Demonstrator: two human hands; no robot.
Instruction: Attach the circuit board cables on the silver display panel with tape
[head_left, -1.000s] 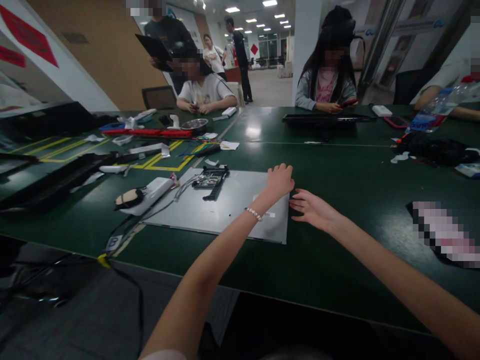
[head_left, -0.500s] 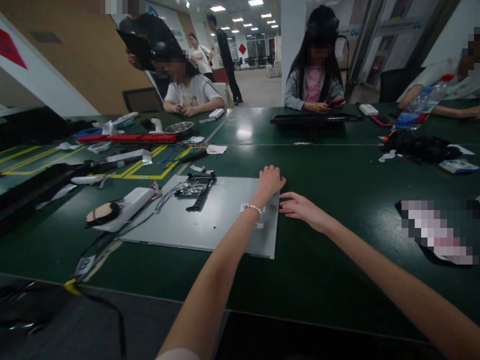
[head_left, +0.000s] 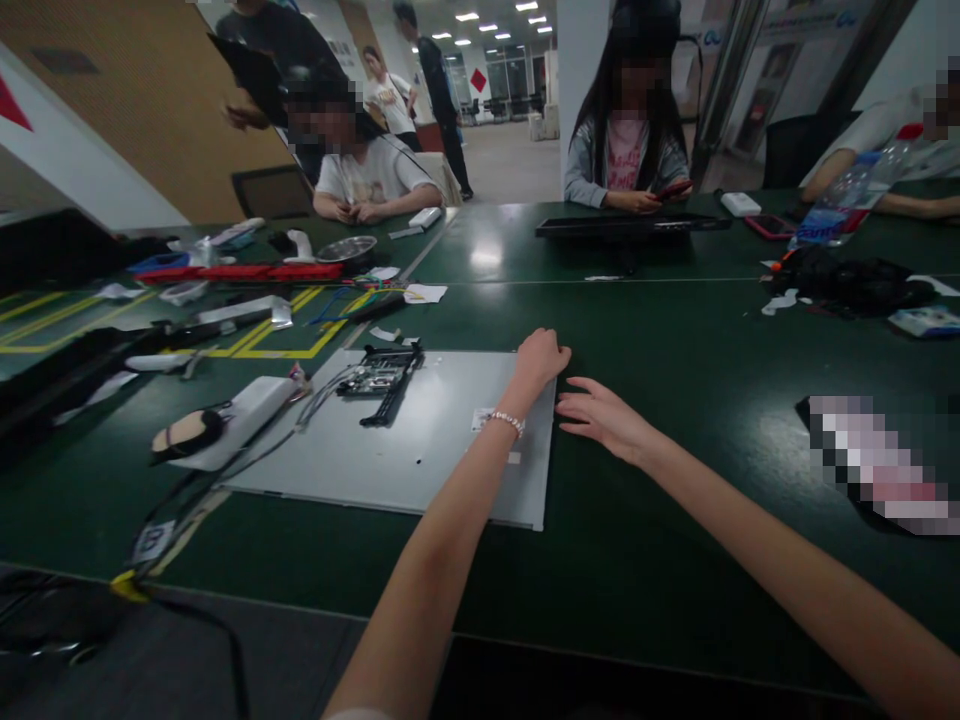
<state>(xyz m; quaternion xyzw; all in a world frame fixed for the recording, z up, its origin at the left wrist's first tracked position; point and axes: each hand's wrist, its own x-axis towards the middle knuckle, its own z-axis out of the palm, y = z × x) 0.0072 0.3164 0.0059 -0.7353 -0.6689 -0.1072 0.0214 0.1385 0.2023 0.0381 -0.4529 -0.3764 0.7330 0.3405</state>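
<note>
A flat grey metal panel (head_left: 420, 440) lies on the green table (head_left: 675, 340). A small circuit board on a black bracket (head_left: 379, 375) sits near the panel's far left corner, with wires running off to the left. My left hand (head_left: 541, 357), a bead bracelet on its wrist, has its fingers curled over the panel's far right corner. My right hand (head_left: 600, 418) lies flat just right of the panel, fingers stretched out, their tips touching the panel's right edge.
A white device (head_left: 225, 420) with cables lies left of the panel. Tools, a red strip (head_left: 240, 271) and a metal bowl (head_left: 346, 247) clutter the far left. A black monitor (head_left: 630, 226), a bottle (head_left: 840, 205) and dark cloth (head_left: 847, 283) lie further back. Several people sit opposite.
Both hands stay at the panel's far right corner. My right fingertips have edged closer to the panel's side. My view has shifted a little.
</note>
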